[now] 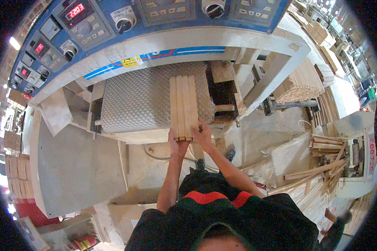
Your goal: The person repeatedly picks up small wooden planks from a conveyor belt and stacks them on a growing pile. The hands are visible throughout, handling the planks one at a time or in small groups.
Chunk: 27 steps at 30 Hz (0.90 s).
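Several narrow light-wood strips (183,104) lie side by side as a bundle, their far ends on the grey textured conveyor belt (134,100) of a machine. My left hand (178,145) is closed round the near ends from below and the left. My right hand (203,134) grips the bundle's right side close to the same end, with its fingers bent. Both forearms reach forward from my body. The strips' undersides are hidden, as are some of my left fingers.
A blue control panel (171,10) with knobs and red displays overhangs the belt above a pale metal frame (276,69). Stacked wood strips (299,83) stand to the right; loose wood pieces (329,163) lie nearer. A grey board (79,163) stands at left. Another person (337,226) is at lower right.
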Motion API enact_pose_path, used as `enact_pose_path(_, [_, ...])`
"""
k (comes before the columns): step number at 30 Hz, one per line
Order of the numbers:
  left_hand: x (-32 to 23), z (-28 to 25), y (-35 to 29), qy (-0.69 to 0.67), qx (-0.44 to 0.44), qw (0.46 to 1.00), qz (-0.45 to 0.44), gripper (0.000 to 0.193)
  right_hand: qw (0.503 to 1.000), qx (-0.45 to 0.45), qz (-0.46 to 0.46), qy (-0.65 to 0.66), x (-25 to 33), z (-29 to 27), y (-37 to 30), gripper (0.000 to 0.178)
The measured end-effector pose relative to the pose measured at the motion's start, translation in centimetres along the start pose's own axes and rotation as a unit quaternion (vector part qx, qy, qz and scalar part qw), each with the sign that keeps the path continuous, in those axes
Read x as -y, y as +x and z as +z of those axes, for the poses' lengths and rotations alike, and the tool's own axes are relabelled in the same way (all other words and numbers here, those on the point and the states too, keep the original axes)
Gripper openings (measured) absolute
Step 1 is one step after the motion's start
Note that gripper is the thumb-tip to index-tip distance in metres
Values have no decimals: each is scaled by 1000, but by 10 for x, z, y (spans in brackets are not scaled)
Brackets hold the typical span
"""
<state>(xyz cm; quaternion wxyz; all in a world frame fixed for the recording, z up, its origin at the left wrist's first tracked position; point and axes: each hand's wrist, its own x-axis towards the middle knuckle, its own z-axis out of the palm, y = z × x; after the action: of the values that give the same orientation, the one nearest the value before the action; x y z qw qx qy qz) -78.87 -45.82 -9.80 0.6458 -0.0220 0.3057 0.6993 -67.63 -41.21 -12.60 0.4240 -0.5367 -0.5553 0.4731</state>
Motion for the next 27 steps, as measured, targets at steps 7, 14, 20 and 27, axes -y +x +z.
enact_pose_path(7, [-1,1,3,5,7,1000,-18,53,998,18,12,60,2,-6,4,58])
enact_pose_path(14, [-9,-6,18,24,-2,999,-34,51,999,13,-32,38,2,0,8,58])
enact_pose_path(20, [-3,12,15,-10,-60,998,-33,60,995,8,3,101,-10,-7,14,55])
enact_pose_path(27, [6,7,15,-72,-61,994,-59,71,981,10,52,186,-14,-15,10,40])
